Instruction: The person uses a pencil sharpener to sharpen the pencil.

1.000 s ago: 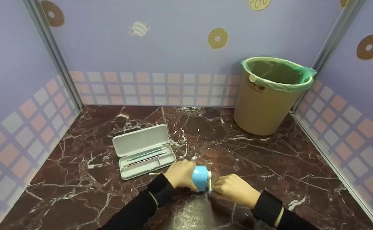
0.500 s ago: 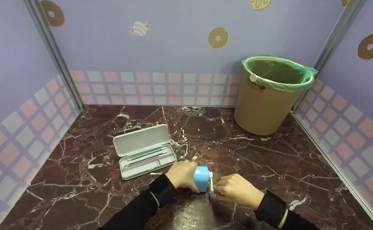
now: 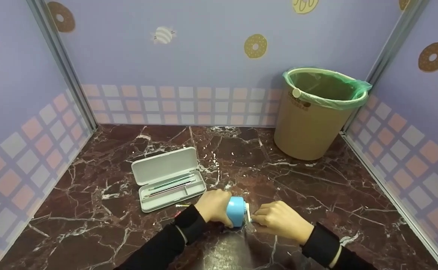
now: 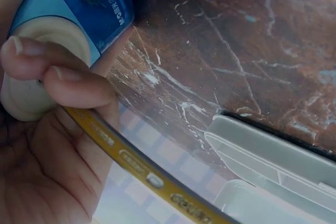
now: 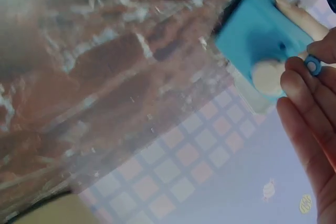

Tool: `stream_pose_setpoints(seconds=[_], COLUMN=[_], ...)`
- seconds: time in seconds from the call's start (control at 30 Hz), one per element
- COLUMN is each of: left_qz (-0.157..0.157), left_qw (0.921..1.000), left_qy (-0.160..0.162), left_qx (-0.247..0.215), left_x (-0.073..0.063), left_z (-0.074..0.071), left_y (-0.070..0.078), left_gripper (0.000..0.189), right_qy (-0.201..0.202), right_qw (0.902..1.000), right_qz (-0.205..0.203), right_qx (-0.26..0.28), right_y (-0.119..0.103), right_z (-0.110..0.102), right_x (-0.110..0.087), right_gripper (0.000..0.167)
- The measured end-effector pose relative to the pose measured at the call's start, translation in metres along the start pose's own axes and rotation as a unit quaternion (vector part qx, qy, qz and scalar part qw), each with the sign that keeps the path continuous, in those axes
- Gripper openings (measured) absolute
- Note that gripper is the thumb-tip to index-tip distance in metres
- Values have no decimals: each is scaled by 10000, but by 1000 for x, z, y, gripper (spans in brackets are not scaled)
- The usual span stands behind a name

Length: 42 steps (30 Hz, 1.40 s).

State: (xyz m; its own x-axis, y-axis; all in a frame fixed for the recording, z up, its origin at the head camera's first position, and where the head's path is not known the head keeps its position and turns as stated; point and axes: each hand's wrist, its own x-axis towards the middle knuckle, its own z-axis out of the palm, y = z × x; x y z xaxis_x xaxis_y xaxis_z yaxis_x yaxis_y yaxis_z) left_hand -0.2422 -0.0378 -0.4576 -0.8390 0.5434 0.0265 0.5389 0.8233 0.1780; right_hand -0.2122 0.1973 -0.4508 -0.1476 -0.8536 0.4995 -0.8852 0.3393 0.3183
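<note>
A blue crank pencil sharpener (image 3: 236,212) lies on the marbled tabletop. My left hand (image 3: 213,205) grips its body from the left. In the left wrist view, a yellow pencil (image 4: 139,167) runs into the sharpener's round cream front (image 4: 58,35), with two fingertips bent over that front beside it. On the other side, my right hand (image 3: 281,221) pinches the small blue knob (image 5: 313,66) of the white crank handle (image 3: 248,214). The pencil's tip is hidden inside the sharpener.
Just left of the hands, an open white pencil case (image 3: 173,200) holds several pencils (image 3: 172,182). A tan bin (image 3: 303,127) with a green liner stands at the back right. Patterned walls (image 3: 211,56) enclose the tabletop on the left, back and right.
My right hand has shifted very slightly rightward at the crank, whose handle tilts a little more. The left hand and the sharpener stay almost in place.
</note>
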Motion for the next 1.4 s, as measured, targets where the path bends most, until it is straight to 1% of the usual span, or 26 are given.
stream_pose_setpoints(seconds=[0.1,0.17,0.23,0.37,0.53,0.8,0.93,1.1,1.23,1.4], left_qz=[27,50,65,70,95,167,207,232,237,258], left_qw=[9999,9999,9998,9998,9998,9997,9998,9997,9997,9996], left_qy=[-14,-22,-39,-117,-56,-37,-10,18,31,69], left_qx=[108,154,166,172,180,168,73,59,51,47], left_x=[1,1,1,2,4,3,2,1,1,0], left_z=[0,-1,-1,0,-2,-2,-1,0,0,1], left_y=[0,1,1,0,-2,-2,-2,-3,-2,-2], left_gripper=[59,60,61,62,63,65,64,63,62,62], right_qy=[146,168,110,-7,-4,-236,-235,-173,-209,-305], right_qw=[9997,9991,9986,9980,9975,9955,9939,9909,9881,9857], right_qz=[173,339,492,599,705,911,1075,1334,1518,1653], right_qx=[114,181,187,217,109,43,71,81,125,117], right_y=[8,14,19,26,31,35,35,35,35,33], right_z=[-4,-6,-7,-6,-3,1,5,11,15,20], right_x=[4,6,8,8,8,5,4,4,2,2], right_gripper=[19,19,21,25,26,30,28,23,25,27])
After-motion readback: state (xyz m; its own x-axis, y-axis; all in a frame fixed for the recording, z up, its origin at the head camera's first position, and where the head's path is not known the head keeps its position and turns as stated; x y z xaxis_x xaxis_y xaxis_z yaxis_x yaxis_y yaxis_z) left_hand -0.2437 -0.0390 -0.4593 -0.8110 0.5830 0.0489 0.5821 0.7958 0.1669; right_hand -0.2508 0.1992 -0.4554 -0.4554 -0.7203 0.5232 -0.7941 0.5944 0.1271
